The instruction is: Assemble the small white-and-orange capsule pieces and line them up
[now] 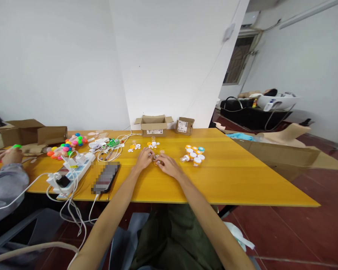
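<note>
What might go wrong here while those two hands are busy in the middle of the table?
1. The phone lies near the front edge of the table, its cable drooping beside the left forearm; a snag might drag it off.
2. Small white pieces lie loose just beyond the left hand and could get scattered.
3. Right of the right hand, one clear jar seems to lie on its side and might roll if bumped.
</note>
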Demonstrator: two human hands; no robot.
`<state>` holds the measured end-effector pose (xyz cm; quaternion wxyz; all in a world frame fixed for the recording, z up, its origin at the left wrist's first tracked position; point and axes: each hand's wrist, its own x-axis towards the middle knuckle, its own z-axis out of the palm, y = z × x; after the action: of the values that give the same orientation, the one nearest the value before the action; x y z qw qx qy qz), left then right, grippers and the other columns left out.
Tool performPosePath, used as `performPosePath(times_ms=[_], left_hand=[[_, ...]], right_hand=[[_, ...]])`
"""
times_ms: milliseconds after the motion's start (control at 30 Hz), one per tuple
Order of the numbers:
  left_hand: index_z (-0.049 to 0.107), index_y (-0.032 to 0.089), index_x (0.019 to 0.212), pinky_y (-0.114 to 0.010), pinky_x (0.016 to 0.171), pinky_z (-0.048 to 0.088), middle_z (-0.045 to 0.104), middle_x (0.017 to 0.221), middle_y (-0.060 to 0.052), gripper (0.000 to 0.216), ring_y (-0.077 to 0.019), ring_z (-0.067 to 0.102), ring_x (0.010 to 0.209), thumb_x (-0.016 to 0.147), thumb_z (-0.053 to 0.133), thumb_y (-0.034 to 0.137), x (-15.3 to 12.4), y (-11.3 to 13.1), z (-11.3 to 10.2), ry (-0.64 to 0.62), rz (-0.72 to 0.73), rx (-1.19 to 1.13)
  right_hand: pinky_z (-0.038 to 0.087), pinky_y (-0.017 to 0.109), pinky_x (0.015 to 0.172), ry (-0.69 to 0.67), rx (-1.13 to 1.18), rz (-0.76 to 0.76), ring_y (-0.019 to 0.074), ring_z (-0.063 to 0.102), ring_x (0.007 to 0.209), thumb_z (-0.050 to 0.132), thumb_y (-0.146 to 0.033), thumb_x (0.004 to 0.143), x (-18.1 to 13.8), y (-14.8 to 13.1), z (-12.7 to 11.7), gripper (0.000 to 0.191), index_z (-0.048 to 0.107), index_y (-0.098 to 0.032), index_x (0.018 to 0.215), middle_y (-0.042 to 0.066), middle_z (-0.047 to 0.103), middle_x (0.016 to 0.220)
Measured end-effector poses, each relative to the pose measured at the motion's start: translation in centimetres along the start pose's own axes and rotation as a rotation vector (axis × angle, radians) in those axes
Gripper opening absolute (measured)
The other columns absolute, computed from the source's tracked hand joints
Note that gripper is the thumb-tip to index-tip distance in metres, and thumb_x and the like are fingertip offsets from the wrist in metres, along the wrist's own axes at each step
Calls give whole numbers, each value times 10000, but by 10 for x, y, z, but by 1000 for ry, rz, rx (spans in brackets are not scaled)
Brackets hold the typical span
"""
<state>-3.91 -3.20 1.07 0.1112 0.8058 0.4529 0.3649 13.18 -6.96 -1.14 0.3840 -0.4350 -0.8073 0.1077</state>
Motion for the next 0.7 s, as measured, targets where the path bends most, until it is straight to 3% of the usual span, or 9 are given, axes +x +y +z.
performPosePath(times_ms=[333,700], left_hand=[[647,209,724,-367,905,468,627,857,-35,153,-205,565,912,829,573,127,-1,2,0,-56,37,-13],[681,218,678,-382,969,460,632,948,-54,183,-216,550,978,838,598,190,-2,0,4,-143,120,15]], right_hand=[[446,266,708,13,-181,50,178,631,839,596,-182,879,0,5,3,171,740,-268,914,46,667,997],[477,291,727,139,-24,155,196,637,817,586,-233,864,5,19,4,162,743,-265,890,47,700,898]])
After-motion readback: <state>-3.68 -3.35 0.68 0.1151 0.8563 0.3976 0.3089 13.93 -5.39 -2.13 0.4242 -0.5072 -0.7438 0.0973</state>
